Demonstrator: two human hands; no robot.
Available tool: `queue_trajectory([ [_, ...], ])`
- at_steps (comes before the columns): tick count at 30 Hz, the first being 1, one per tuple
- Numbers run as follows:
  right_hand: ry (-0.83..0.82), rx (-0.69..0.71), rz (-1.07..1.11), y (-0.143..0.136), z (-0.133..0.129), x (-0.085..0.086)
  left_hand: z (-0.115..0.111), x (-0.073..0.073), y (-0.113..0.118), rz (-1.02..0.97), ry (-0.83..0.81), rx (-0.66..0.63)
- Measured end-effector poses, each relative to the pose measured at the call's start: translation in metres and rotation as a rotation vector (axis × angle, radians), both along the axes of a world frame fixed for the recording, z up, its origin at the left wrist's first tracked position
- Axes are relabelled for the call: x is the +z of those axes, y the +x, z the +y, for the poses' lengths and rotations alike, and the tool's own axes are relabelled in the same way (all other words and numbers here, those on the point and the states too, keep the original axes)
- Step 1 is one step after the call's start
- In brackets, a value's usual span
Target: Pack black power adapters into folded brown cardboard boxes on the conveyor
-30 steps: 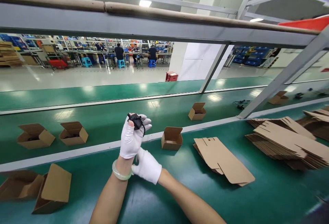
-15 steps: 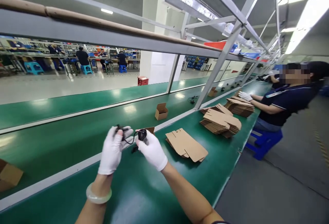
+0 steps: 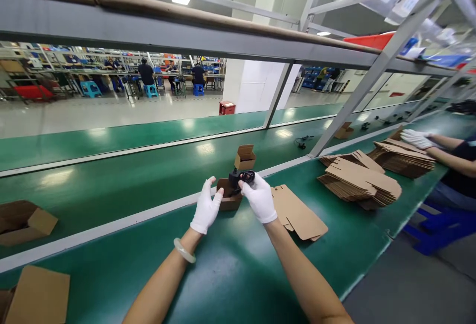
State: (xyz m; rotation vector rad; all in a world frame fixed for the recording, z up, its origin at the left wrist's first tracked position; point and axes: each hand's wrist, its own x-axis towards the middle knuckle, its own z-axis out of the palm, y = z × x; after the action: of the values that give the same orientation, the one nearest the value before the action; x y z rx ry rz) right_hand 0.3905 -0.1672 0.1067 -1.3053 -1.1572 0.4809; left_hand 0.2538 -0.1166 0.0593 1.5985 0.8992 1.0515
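In my gloved right hand (image 3: 260,201) is a black power adapter (image 3: 234,178) with its cable coiled into a bundle. The thumb and fingers pinch the bundle, and the adapter hangs over a small open cardboard box (image 3: 229,204) on the green bench. My left hand (image 3: 207,208), gloved too, is at the left side of that box. Its fingers are apart and it holds nothing; whether it touches the box I cannot tell. Just right of my right hand lie a few flat cardboard blanks (image 3: 299,213).
Behind the box, another open box (image 3: 245,158) stands on the green belt (image 3: 148,190). More boxes (image 3: 28,222) are at the left. Stacked cardboard blanks (image 3: 359,180) lie to the right, beside a co-worker's gloved hands (image 3: 416,139). A metal post (image 3: 372,73) rises from the bench divider.
My right hand has carried the adapter and cable over the small box. My left hand has let go of them and opened. The view has swung, shifting the scene.
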Motion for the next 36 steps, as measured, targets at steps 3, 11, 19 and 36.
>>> queue_trajectory([
  [3,-0.014,-0.016,-0.163,0.011,0.015,-0.012,0.014,-0.026,0.008,0.143,-0.010,0.078],
  [11,-0.666,0.303,-1.243,0.011,0.035,-0.022,0.027,-0.054,0.013,0.173,0.072,-0.112],
  [19,-0.932,0.471,-1.262,-0.005,0.079,-0.028,0.022,-0.053,0.014,0.135,0.063,-0.178],
  [36,-1.150,-0.248,-0.915,0.134,0.017,0.016,0.043,-0.040,0.004,0.296,0.053,0.241],
])
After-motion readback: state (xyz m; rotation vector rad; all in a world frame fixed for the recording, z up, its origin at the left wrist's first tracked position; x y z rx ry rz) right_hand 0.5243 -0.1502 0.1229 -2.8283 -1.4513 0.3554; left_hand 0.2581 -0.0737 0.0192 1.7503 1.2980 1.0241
